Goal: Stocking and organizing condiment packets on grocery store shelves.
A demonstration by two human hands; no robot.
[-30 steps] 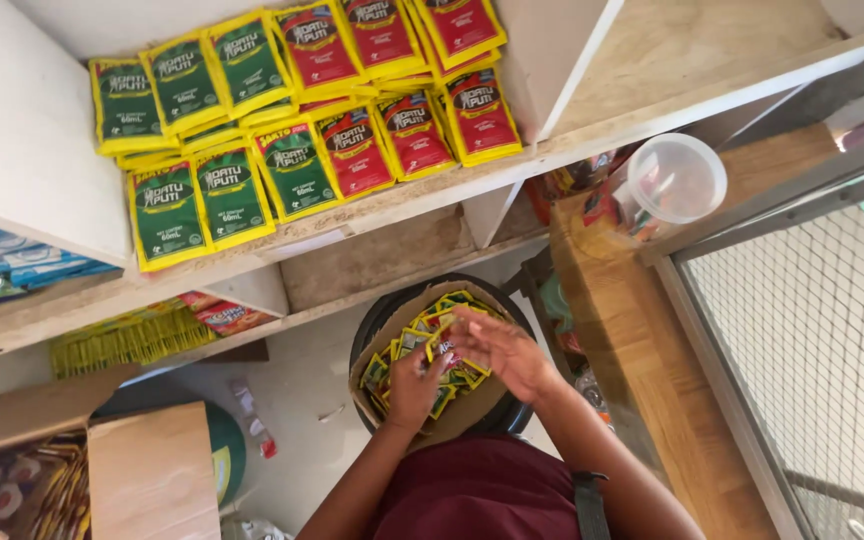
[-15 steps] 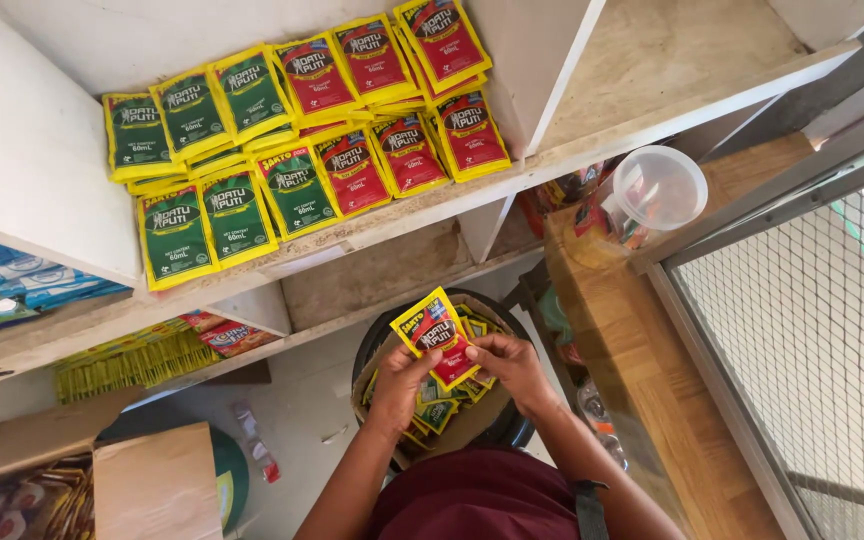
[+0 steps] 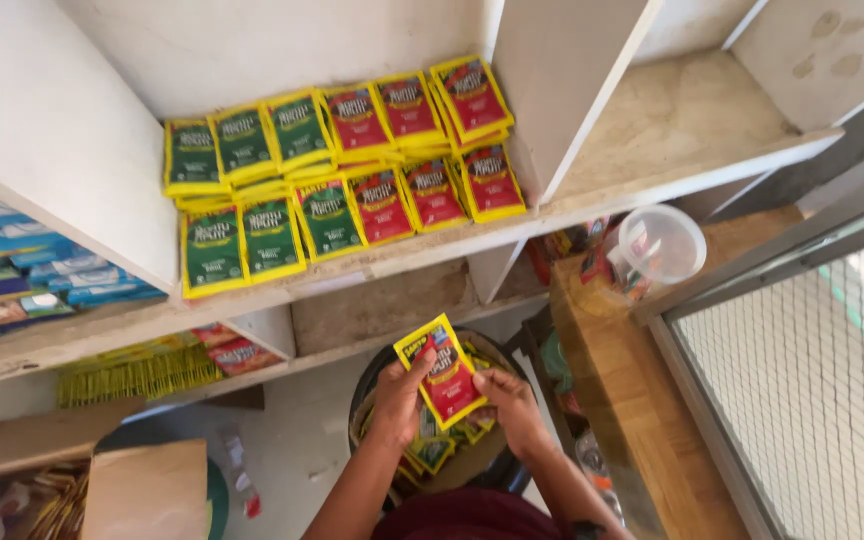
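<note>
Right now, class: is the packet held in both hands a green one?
No: the packet between the left hand and right hand is red with yellow edges.

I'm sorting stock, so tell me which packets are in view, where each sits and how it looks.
Red packet: yellow-edged, flat, held by both hands.
Green packets: shelf, left rows.
Red packets: shelf, right rows.
Loose packets: in dark basin below.
Blue packets: far-left compartment.

Single head-worn view, looking steeply down and forward. White wooden shelf with rows of green and red packets fills the upper frame at mid range; both hands sit close, lower centre. Wire-mesh panel occupies the lower right.
</note>
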